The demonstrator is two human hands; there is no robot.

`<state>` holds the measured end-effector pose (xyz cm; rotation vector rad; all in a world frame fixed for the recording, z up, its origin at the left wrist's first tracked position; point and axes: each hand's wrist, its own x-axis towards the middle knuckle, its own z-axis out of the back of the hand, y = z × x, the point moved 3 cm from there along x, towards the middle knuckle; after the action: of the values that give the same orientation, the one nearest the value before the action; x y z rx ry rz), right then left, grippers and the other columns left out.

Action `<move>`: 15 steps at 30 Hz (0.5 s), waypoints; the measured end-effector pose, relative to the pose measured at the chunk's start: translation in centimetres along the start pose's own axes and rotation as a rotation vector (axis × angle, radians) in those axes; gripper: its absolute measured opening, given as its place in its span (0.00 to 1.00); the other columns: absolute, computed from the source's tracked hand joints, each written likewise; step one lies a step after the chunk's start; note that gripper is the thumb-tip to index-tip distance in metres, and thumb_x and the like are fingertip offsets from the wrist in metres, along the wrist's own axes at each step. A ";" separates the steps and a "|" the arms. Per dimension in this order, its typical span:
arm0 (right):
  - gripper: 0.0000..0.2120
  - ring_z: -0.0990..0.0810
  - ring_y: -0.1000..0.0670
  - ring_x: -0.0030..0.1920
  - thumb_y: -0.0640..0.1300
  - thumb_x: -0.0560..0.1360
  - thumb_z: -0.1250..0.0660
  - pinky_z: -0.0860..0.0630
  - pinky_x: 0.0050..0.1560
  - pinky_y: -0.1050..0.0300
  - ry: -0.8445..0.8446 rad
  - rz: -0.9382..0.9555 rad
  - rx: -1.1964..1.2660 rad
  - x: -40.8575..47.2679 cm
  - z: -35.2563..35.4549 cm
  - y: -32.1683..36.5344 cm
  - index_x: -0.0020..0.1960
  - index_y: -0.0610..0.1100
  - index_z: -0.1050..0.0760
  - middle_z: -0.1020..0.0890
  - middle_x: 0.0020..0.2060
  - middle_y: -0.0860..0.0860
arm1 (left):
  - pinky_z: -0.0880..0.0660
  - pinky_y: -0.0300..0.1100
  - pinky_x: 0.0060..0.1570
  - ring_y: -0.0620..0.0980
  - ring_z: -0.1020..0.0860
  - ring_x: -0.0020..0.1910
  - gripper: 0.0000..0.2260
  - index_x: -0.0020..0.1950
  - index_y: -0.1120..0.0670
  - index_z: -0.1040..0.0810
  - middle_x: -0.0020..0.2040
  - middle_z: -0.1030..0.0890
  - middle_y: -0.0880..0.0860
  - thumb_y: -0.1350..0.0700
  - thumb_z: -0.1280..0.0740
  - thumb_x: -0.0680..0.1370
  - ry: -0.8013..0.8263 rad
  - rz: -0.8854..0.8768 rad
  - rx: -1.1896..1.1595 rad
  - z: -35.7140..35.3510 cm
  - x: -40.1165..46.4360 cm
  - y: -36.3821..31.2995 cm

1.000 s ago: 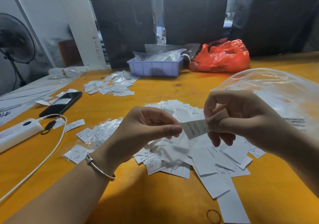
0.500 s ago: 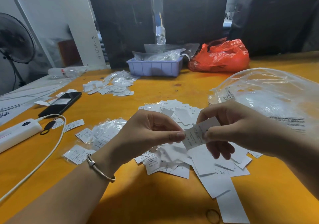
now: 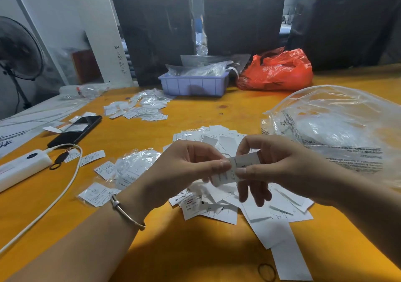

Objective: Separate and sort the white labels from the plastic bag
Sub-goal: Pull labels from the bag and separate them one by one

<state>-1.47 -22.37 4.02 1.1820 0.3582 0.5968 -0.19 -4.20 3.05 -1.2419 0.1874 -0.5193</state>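
Note:
Both my hands hold one small white printed label (image 3: 245,162) above the orange table. My left hand (image 3: 184,169) pinches its left edge between thumb and fingers. My right hand (image 3: 275,164) pinches its right side, with the lower fingers hanging loose. Under them lies a spread pile of white labels (image 3: 236,205). A large clear plastic bag (image 3: 338,127) with printed text lies at the right. Small clear sleeves with labels inside (image 3: 130,169) lie left of my left hand.
A black phone (image 3: 76,131), a white power bank (image 3: 19,169) and its cable (image 3: 54,203) lie at the left. Another label heap (image 3: 138,108), a lilac tray (image 3: 193,84) and a red bag (image 3: 280,69) sit farther back. A rubber band (image 3: 266,272) lies near the front edge.
My hands have come closer together and the label between them now sits flatter. The crumpled clear sleeve that hung under my left hand a second ago is no longer there.

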 end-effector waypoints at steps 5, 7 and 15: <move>0.07 0.19 0.44 0.31 0.38 0.77 0.35 0.26 0.29 0.58 -0.021 -0.022 0.168 0.4 -1.1 -0.6 0.49 0.35 0.31 0.16 0.41 0.36 | 0.23 0.46 0.39 0.51 0.19 0.36 0.08 0.41 0.52 0.14 0.39 0.15 0.56 0.48 0.28 0.69 -0.076 0.015 -0.085 0.1 0.1 0.1; 0.08 0.19 0.44 0.30 0.39 0.76 0.34 0.26 0.29 0.58 -0.058 -0.008 0.207 0.5 -1.3 -0.6 0.49 0.37 0.32 0.16 0.41 0.36 | 0.24 0.47 0.39 0.51 0.19 0.35 0.09 0.41 0.53 0.15 0.38 0.16 0.55 0.49 0.28 0.69 -0.093 0.010 -0.105 0.1 0.1 0.2; 0.16 0.22 0.45 0.27 0.44 0.73 0.33 0.29 0.27 0.57 -0.073 -0.017 0.144 0.6 -1.5 -0.7 0.53 0.36 0.34 0.17 0.33 0.38 | 0.23 0.41 0.34 0.53 0.16 0.34 0.11 0.44 0.58 0.18 0.37 0.15 0.56 0.52 0.26 0.69 -0.107 -0.027 -0.029 -0.2 0.1 -0.2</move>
<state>-1.70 -21.02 2.87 1.3336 0.3534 0.5179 -0.24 -4.42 3.15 -1.2985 0.0882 -0.4739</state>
